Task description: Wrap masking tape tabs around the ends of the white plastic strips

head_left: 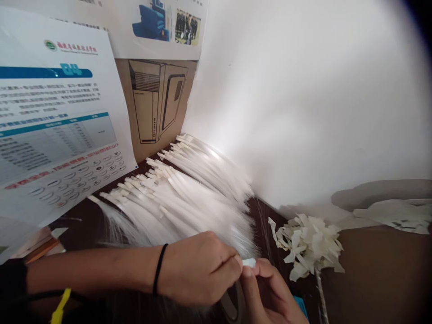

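Two hands meet at one small, smooth white piece (249, 263): the left hand (202, 267), one black band (159, 270) round its wrist, pinches one end in curled fingers, and the right hand (268, 292) pinches the other between thumb and finger. The piece lies between their fingertips. Beyond are many slim bundles (189, 189) of fine, glossy white fibres with pale wrapped ends, overlapping too much to count. One crumpled clump of pale strips (312, 245) sits right of them; one cardboard panel (158, 103) stands behind.
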{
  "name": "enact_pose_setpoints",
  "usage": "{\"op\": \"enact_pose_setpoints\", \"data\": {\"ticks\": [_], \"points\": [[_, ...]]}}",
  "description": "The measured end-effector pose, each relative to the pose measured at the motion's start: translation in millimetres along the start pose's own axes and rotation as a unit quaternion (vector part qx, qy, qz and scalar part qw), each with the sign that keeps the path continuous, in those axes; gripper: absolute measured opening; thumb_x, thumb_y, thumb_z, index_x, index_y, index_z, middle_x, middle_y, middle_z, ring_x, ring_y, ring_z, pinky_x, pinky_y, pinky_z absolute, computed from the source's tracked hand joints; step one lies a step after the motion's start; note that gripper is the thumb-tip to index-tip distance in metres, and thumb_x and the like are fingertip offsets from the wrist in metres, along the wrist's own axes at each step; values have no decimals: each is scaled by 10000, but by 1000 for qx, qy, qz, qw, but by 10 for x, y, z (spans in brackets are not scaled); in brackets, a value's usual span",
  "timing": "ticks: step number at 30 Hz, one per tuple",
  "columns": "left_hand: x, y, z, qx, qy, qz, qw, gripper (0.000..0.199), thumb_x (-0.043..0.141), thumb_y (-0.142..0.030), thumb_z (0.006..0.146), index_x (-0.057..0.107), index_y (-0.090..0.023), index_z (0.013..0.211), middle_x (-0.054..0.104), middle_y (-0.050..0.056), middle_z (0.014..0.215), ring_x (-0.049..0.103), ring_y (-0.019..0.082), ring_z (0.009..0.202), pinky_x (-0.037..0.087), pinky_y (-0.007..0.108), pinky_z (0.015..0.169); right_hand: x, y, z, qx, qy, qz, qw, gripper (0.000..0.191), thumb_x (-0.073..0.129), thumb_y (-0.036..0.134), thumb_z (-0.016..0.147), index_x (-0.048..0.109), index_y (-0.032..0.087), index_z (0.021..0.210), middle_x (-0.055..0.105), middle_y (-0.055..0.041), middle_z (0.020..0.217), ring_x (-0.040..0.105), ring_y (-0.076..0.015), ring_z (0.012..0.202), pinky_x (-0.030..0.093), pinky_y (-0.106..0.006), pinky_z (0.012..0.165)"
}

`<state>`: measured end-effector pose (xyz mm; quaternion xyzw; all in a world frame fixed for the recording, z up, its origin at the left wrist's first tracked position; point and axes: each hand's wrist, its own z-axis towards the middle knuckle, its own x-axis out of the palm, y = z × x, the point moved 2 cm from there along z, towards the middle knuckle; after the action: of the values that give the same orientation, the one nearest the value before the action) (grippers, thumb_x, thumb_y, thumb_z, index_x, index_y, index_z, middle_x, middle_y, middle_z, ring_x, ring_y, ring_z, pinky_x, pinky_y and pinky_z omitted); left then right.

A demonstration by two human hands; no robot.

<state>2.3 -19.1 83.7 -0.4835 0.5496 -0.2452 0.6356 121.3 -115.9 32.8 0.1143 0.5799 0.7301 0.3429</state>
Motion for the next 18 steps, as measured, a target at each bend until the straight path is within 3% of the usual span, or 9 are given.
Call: {"op": "enact_pose_setpoints", "data": {"ticks": [3, 6, 11, 15, 18], "points": [[9, 18, -3, -27, -10, -34, 999, 294, 359, -161, 914, 468, -145, 642, 479, -42, 580, 414, 52, 523, 319, 164, 533, 2, 39, 20, -40, 37, 16, 998, 88, 618, 173, 788, 590, 187, 705, 590, 31, 622, 563, -76, 494, 459, -139, 488], [21, 22, -4, -16, -10, -25, 1000, 264, 403, -127, 885, 474, -137, 630, 460, -51, 562, 390, 44, 502, 302, 162, 513, 1, 34, 22, -55, 59, 31, 996, 65, 617, 143, 785, 595, 201, 765, 604, 36, 624, 578, -83, 497, 462, -144, 485], [27, 27, 4, -23, 2, -24, 999, 274, 405, -100, 859, 466, -139, 594, 462, -48, 550, 397, 48, 486, 301, 169, 500, -2, -15, 19, -65, 11, 40, 997, 319, 643, 187, 790, 601, 226, 1104, 661, -1, 738, 601, -101, 553, 487, -183, 527], [43, 28, 10, -8, 11, -30, 999, 268, 410, -65, 833, 434, -141, 578, 478, -34, 544, 413, 57, 472, 296, 177, 476, 8, 90, 92, -160, 86, 43, 982, 239, 588, 121, 809, 627, 254, 1004, 604, 13, 708, 549, -94, 593, 454, -169, 536], [59, 37, 11, 12, 10, -11, 1000, 276, 407, -76, 836, 409, -147, 569, 505, -17, 568, 436, 66, 496, 320, 179, 496, -4, 154, 152, -177, 130, 37, 975, 187, 545, 101, 829, 605, 240, 939, 586, 16, 693, 533, -95, 609, 449, -167, 543]]}}
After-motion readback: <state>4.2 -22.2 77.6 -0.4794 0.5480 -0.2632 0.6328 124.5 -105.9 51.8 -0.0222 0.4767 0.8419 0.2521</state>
